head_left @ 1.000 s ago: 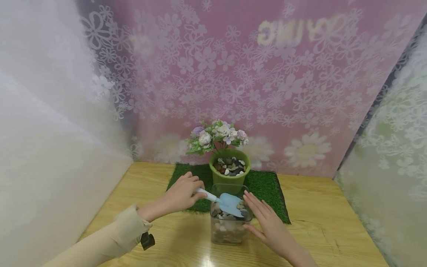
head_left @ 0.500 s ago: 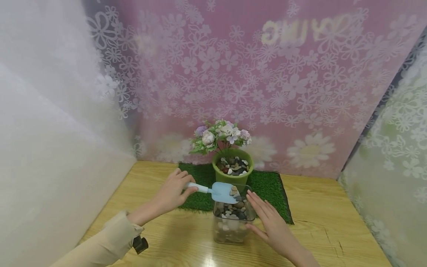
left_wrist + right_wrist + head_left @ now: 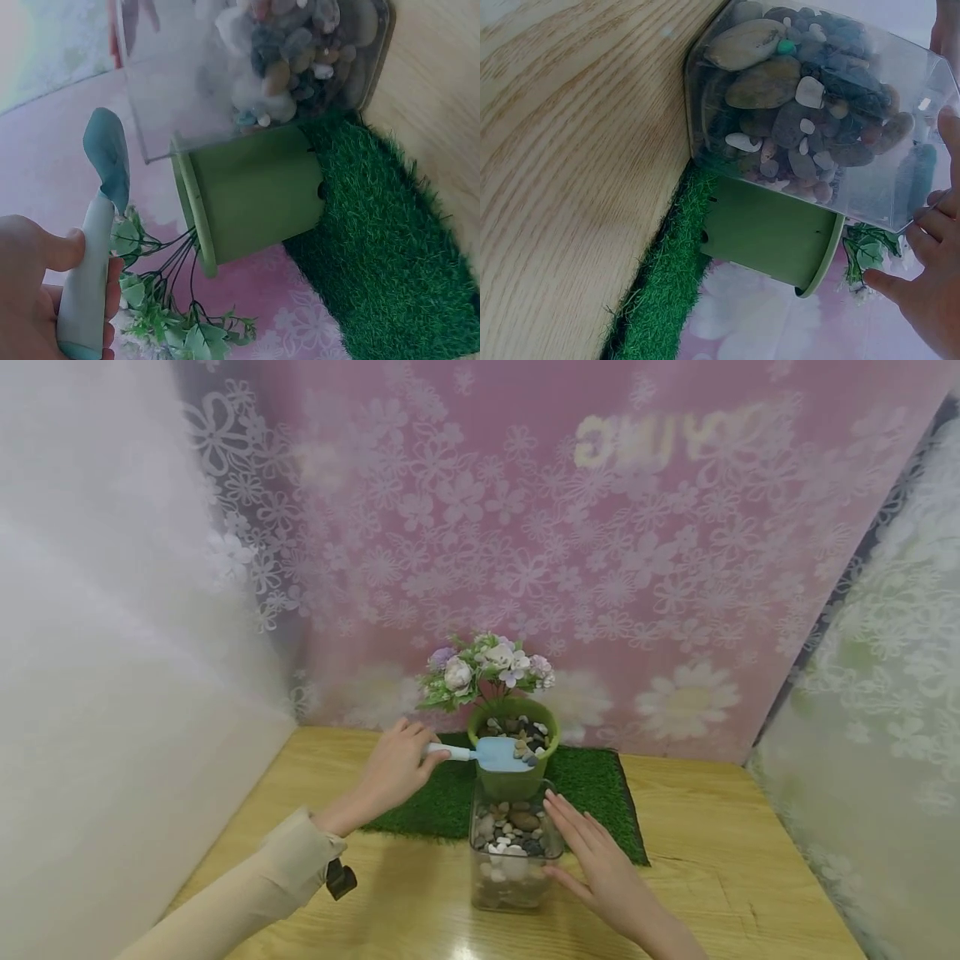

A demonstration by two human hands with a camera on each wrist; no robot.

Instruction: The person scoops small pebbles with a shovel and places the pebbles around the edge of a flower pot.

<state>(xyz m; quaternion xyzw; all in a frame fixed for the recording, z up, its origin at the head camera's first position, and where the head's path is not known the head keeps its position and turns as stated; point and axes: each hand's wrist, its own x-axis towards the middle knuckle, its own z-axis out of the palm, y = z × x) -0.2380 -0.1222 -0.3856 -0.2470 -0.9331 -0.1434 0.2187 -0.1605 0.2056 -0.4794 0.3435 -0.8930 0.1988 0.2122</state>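
Note:
My left hand [image 3: 396,768] grips the white handle of a small light-blue trowel [image 3: 497,755]. Several pebbles [image 3: 524,752] lie at the blade's right end, which overlaps the front rim of the green flowerpot [image 3: 251,196] in the head view. Directly in front of the pot stands a clear square container [image 3: 516,853] holding mixed stones [image 3: 795,97]. My right hand [image 3: 597,868] lies along the container's right side, fingers extended, with fingertips right at the rim. More stones fill the pot around the stems of white and lilac flowers [image 3: 487,670].
Pot and container stand at a green artificial-grass mat [image 3: 596,797] on a wooden table [image 3: 697,860]. A pink floral curtain [image 3: 525,543] hangs behind the table, with pale sheets at the left [image 3: 135,610] and right [image 3: 877,760].
My left hand has raised the trowel with pebbles out of the clear container and moved it away from me to the flowerpot's front rim. My right hand has stayed at the container.

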